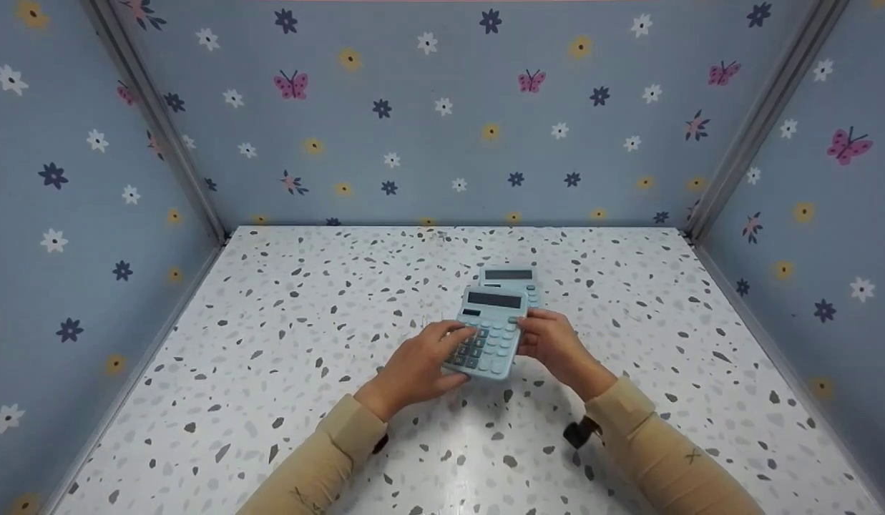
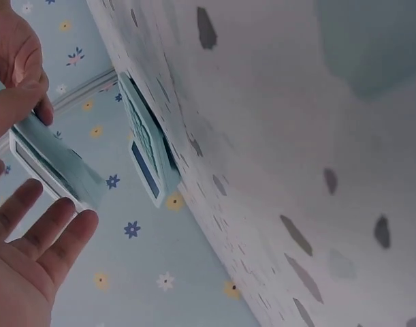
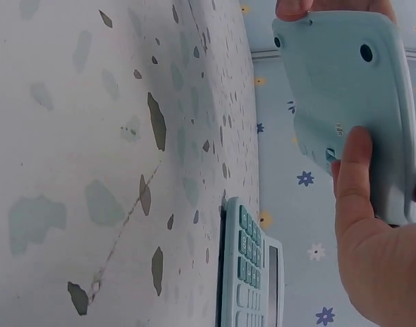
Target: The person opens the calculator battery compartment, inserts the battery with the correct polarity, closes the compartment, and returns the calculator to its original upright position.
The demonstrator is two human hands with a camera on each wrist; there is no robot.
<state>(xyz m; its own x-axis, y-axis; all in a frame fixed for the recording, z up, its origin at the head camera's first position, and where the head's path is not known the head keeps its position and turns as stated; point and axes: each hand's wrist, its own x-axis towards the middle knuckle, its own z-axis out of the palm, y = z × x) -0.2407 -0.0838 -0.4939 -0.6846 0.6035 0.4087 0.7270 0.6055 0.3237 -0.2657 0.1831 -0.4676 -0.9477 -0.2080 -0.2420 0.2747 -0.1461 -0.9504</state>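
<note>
A light-blue calculator is held above the table, its screen and keys facing up. At its lower left side the left hand grips it, with fingers over the dark keys and the thumb by the bottom edge. The right hand pinches its right side; in the right wrist view, a finger of that hand lies against the calculator's back. Behind it, a second light-blue calculator lies face up on the table, partly hidden in the head view. Its keys show in the right wrist view.
The white table is speckled with grey flecks. Blue panels with flowers and butterflies stand at the back and both sides, joined by grey metal posts at the corners.
</note>
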